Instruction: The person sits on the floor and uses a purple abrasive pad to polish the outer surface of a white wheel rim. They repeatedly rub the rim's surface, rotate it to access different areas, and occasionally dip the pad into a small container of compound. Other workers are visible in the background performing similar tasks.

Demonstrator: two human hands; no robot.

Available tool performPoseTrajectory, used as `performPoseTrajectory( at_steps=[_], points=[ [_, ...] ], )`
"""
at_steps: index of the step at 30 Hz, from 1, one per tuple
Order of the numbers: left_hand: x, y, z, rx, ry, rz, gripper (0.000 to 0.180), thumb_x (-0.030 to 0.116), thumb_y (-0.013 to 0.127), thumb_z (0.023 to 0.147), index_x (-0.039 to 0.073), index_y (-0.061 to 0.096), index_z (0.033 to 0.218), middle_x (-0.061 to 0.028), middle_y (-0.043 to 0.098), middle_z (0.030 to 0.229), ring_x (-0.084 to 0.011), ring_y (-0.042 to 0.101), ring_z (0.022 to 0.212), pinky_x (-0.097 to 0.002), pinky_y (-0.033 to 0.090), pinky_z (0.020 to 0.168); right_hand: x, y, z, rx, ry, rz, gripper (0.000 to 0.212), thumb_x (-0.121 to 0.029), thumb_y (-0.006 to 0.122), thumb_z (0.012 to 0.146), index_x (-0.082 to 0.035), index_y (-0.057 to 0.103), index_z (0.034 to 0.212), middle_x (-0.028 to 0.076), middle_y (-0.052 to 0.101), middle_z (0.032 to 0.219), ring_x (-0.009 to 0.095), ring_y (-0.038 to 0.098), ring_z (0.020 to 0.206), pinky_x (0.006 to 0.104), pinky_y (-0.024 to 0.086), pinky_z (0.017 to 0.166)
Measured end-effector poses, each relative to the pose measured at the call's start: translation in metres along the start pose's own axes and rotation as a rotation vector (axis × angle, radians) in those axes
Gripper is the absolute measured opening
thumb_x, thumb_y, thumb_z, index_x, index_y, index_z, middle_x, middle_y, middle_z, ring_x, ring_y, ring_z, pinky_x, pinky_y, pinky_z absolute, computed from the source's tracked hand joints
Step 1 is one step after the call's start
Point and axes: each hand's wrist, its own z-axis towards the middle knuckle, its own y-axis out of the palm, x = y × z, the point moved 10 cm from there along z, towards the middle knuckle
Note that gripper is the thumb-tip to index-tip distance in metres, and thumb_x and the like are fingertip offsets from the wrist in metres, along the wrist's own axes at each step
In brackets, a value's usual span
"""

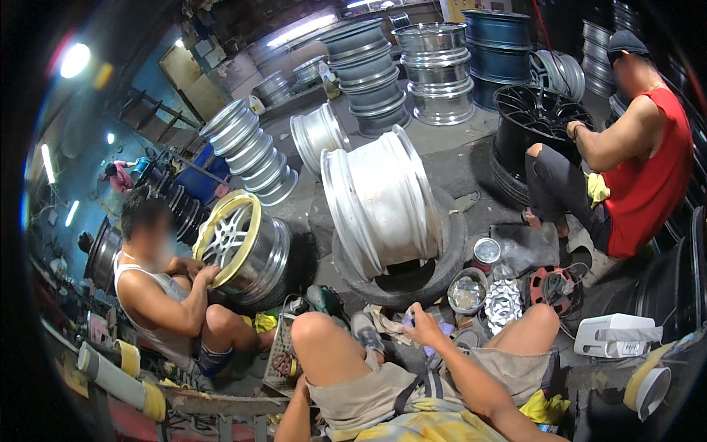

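Observation:
My right hand is between my knees, its fingers curled together. Purple cloth shows beside it; whether the fingers grip that cloth or something else is too small to make out. Low by my left thigh is my left hand, next to a pale plastic basket with tools in it; its fingers are mostly hidden. In front of me a large bare silver wheel rim rests on its side on a black tire. Neither of my hands touches the rim.
A person at left holds a rim with a yellow-covered lip. Another, in red, works at a black wheel. Rim stacks stand behind. Near my right knee are a tin, a bucket, a red reel and a white box.

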Motion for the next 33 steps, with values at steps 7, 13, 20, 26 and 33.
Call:
performPoseTrajectory(
  at_steps=[7, 13, 20, 26, 33],
  points=[
    [-0.017, 0.058, 0.017, -0.044, -0.098, -0.042, 0.044, 0.036, 0.058, 0.105, -0.004, 0.071, 0.091, -0.0077, 0.068, 0.078, -0.0174, 0.058, 0.071, -0.0350, 0.049, 0.068, 0.020, -0.007, -0.010, 0.107, -0.012, -0.002, 0.066, -0.026, 0.090, 0.078, -0.004, 0.041, 0.117, 0.027, 0.066, 0.092, 0.052, 0.066, 0.090, 0.0537, 0.051, 0.076],
    [-0.032, 0.067, 0.018, -0.061, -0.141, -0.082, 0.040, 0.033, 0.060, 0.104, -0.004, 0.072, 0.093, -0.0062, 0.068, 0.079, -0.0156, 0.058, 0.071, -0.0338, 0.048, 0.067, 0.056, -0.022, -0.010, 0.151, 0.051, -0.085, 0.045, -0.031, 0.086, 0.083, -0.004, 0.056, 0.101, 0.023, 0.067, 0.079, 0.047, 0.068, 0.079, 0.0521, 0.052, 0.070],
    [-0.055, 0.063, -0.001, -0.091, -0.158, -0.074, 0.036, 0.030, 0.063, 0.103, -0.003, 0.073, 0.096, -0.0045, 0.068, 0.081, -0.0134, 0.058, 0.072, -0.0325, 0.048, 0.065, 0.067, -0.017, -0.004, 0.193, 0.034, -0.054, 0.045, -0.026, 0.082, 0.085, -0.004, 0.049, 0.108, 0.021, 0.063, 0.070, 0.046, 0.066, 0.071, 0.0529, 0.050, 0.065],
    [-0.046, 0.005, -0.006, -0.133, -0.074, -0.049, 0.032, 0.028, 0.065, 0.102, -0.003, 0.073, 0.098, -0.0030, 0.068, 0.082, -0.0116, 0.058, 0.073, -0.0313, 0.048, 0.064, 0.041, -0.035, -0.004, 0.163, 0.032, -0.029, 0.044, -0.027, 0.076, 0.090, -0.005, 0.043, 0.110, 0.022, 0.063, 0.070, 0.048, 0.064, 0.070, 0.0547, 0.047, 0.064],
    [0.133, -0.146, 0.028, 0.065, 0.299, -0.014, 0.035, 0.030, 0.064, 0.104, -0.002, 0.073, 0.094, -0.0005, 0.066, 0.078, -0.0085, 0.056, 0.070, -0.0294, 0.046, 0.061, -0.011, -0.051, -0.002, 0.126, -0.018, 0.084, 0.040, -0.027, 0.072, 0.093, -0.005, 0.043, 0.109, 0.025, 0.062, 0.075, 0.049, 0.064, 0.073, 0.0551, 0.046, 0.064]
  ],
)
